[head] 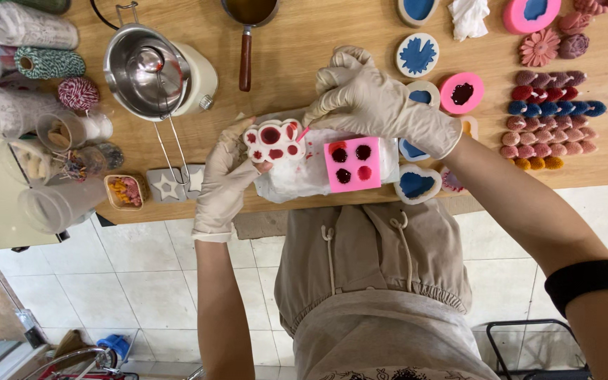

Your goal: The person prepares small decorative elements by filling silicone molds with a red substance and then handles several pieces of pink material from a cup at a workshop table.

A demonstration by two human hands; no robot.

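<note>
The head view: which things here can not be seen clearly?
- Small pink tool, head view: mostly hidden under the right hand.
- Saucepan, head view: cut off by the top edge.
- White mould: its left edge is covered by the left hand.

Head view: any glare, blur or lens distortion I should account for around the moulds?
Head view: light is even and soft, with glare only inside the steel pot; the white mould in the left hand and the pink mould are sharp; the right hand looks crisp; wide-angle bending shows at the frame edges.
</note>
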